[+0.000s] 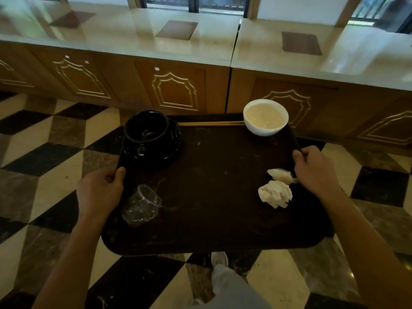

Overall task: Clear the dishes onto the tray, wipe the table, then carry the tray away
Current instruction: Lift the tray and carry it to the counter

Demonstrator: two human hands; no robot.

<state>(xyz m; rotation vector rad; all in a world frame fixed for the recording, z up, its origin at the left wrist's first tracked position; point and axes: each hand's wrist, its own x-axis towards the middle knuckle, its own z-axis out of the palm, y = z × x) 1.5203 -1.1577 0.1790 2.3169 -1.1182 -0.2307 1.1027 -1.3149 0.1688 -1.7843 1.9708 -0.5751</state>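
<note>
A dark brown tray (211, 186) is held level above the floor. My left hand (100, 192) grips its left edge and my right hand (314, 170) grips its right edge. On the tray a black mug stands on stacked black dishes (151, 137) at the far left. A white bowl (265, 117) of pale liquid sits at the far right, with wooden chopsticks (209, 124) lying along the far rim between them. A crushed clear plastic cup (141, 206) lies near my left hand. Two crumpled white napkins (276, 192) lie near my right hand.
A long wooden counter (174, 90) with carved panels and a glossy pale top runs across just beyond the tray. The floor (55, 157) is checkered in black, cream and brown tiles. My shoe and trouser leg (220, 270) show below the tray.
</note>
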